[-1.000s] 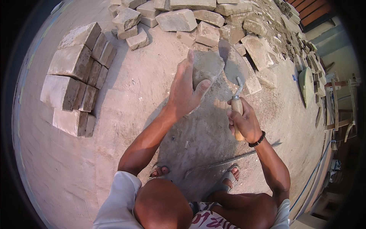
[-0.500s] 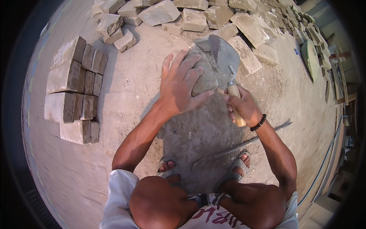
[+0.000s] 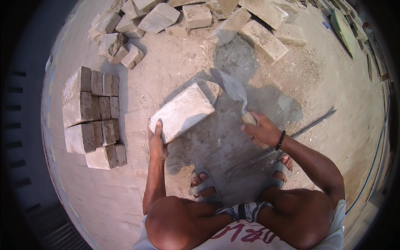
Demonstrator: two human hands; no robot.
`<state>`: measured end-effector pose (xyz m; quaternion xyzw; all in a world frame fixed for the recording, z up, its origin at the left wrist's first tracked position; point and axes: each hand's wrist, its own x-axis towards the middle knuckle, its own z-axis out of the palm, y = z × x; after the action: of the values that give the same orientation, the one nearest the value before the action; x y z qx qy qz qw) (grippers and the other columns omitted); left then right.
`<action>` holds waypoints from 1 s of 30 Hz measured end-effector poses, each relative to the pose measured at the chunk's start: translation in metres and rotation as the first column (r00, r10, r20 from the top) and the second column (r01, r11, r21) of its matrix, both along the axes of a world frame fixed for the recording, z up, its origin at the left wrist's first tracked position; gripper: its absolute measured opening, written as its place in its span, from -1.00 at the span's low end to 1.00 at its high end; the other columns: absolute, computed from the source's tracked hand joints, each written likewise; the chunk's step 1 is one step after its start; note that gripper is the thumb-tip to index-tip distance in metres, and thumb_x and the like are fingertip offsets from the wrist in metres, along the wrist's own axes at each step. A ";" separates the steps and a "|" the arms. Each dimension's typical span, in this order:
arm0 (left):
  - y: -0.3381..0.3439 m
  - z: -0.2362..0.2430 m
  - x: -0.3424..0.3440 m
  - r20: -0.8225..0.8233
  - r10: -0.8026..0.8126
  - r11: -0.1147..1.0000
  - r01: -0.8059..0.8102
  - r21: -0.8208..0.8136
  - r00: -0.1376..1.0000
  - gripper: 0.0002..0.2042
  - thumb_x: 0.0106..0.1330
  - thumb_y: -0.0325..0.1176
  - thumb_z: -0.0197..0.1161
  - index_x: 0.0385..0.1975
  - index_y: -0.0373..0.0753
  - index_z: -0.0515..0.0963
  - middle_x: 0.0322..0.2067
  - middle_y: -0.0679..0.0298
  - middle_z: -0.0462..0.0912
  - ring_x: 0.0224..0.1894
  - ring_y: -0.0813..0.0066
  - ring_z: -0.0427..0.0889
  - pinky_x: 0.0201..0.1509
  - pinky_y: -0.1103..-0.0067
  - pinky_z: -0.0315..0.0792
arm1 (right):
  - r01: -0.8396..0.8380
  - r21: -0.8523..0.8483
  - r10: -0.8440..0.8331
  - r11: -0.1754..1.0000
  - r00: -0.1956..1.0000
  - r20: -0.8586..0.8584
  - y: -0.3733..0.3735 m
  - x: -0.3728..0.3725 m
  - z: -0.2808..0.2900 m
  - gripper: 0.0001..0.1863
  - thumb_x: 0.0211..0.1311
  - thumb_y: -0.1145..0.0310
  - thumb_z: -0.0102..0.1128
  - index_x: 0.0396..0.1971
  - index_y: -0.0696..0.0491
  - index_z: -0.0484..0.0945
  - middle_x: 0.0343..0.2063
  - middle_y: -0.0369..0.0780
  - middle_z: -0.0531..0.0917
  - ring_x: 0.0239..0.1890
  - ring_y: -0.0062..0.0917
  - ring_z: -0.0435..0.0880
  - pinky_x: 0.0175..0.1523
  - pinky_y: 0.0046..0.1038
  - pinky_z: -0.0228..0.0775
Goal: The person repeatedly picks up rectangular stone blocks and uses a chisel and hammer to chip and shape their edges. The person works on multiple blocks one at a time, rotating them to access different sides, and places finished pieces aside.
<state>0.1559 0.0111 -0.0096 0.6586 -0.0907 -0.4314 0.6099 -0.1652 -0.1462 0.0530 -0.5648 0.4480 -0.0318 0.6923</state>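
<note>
A pale, rough rectangular brick point(image 3: 182, 111) lies slanted in front of me, its broad face up. My left hand point(image 3: 158, 141) is closed on its near left end, thumb on top and the fingers hidden beneath. Past the brick's far right end, a greyish block-like piece point(image 3: 210, 89) shows partly; most of it is hidden. In my right hand point(image 3: 265, 131) is a trowel point(image 3: 231, 85), gripped by its wooden handle. The grey blade points away and to the left, just right of the brick and apart from it.
Several bricks stand in a neat stack point(image 3: 93, 118) at the left. A loose brick heap point(image 3: 198, 16) spreads across the far side. A thin metal bar point(image 3: 314, 123) lies on the ground by my right foot. A greenish sheet-like thing point(image 3: 341, 33) leans far right.
My left hand was spread over the brick; it now grips its near left end, and the brick's pale broad face shows. The trowel has come slightly nearer and left.
</note>
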 end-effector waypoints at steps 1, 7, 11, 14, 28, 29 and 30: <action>0.004 -0.018 0.006 -0.077 0.020 1.000 -0.020 0.002 0.997 -0.28 0.39 0.04 0.17 0.41 -0.19 0.09 0.29 0.04 0.32 0.27 0.19 0.42 0.27 0.27 0.36 | -0.002 -0.001 0.002 1.000 0.999 0.032 0.000 0.000 -0.003 -0.64 0.28 0.32 0.22 -0.05 0.18 0.38 -0.53 -0.32 0.49 -0.65 -0.66 0.48 -0.58 -0.54 0.35; 0.007 -0.036 0.022 -0.096 -0.006 1.000 0.004 -0.015 0.995 -0.41 0.46 0.03 0.06 0.35 -0.20 0.20 0.23 0.11 0.41 0.23 0.23 0.45 0.26 0.25 0.39 | 0.136 -0.091 -0.125 0.987 0.985 0.117 0.021 0.014 0.000 -0.49 0.23 0.17 0.22 0.01 0.24 0.40 -0.37 -0.13 0.58 -0.43 -0.52 0.61 -0.34 -0.38 0.49; 0.004 -0.032 0.006 -0.062 0.029 0.999 -0.026 0.044 0.998 -0.40 0.44 -0.01 0.11 0.33 -0.20 0.15 0.22 0.10 0.40 0.22 0.22 0.45 0.27 0.24 0.40 | 0.008 0.056 -0.011 0.998 0.999 0.053 0.039 0.017 -0.008 -0.49 0.27 0.26 0.18 0.11 0.23 0.33 -0.50 -0.25 0.51 -0.64 -0.62 0.52 -0.55 -0.52 0.39; 0.007 -0.028 0.006 -0.053 0.012 0.998 -0.009 0.060 0.999 -0.32 0.37 -0.02 0.23 0.34 -0.21 0.09 0.21 0.07 0.37 0.22 0.19 0.45 0.26 0.24 0.42 | -0.039 0.043 0.039 0.998 0.999 -0.009 0.030 0.022 -0.024 -0.47 0.25 0.23 0.18 0.10 0.24 0.33 -0.46 -0.21 0.54 -0.63 -0.58 0.54 -0.53 -0.49 0.42; 0.020 -0.006 0.038 -0.175 -0.246 0.937 0.280 0.208 0.953 -0.16 -0.02 -0.12 0.55 0.18 -0.35 0.21 0.05 0.01 0.46 0.12 0.20 0.48 0.18 0.31 0.41 | -0.299 0.007 0.297 0.954 0.945 -0.139 0.003 0.019 0.006 -0.52 0.17 0.17 0.14 -0.11 0.30 0.42 -0.25 0.19 0.61 -0.12 0.01 0.64 -0.02 -0.13 0.42; 0.009 0.009 0.035 -0.236 -0.334 0.898 0.384 0.216 0.913 -0.15 -0.02 -0.12 0.54 0.21 -0.38 0.21 0.06 0.00 0.46 0.13 0.19 0.48 0.19 0.31 0.40 | -0.299 -0.068 0.288 0.952 0.948 -0.140 0.007 0.016 0.001 -0.53 0.17 0.18 0.14 -0.12 0.30 0.41 -0.24 0.19 0.61 -0.11 0.02 0.63 -0.01 -0.12 0.42; 0.001 0.021 0.035 -0.288 -0.413 0.850 0.479 0.219 0.864 -0.13 -0.03 -0.12 0.52 0.24 -0.40 0.21 0.07 -0.02 0.47 0.14 0.18 0.48 0.21 0.32 0.39 | -0.300 -0.147 0.279 0.943 0.949 -0.145 0.013 0.015 -0.005 -0.53 0.17 0.18 0.14 -0.12 0.30 0.41 -0.24 0.20 0.61 -0.11 0.04 0.62 -0.01 -0.12 0.42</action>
<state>0.1904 0.0117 0.0110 0.6448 -0.1082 -0.6435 0.3980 -0.1501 -0.1331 0.0476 -0.6813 0.3972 0.0675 0.6112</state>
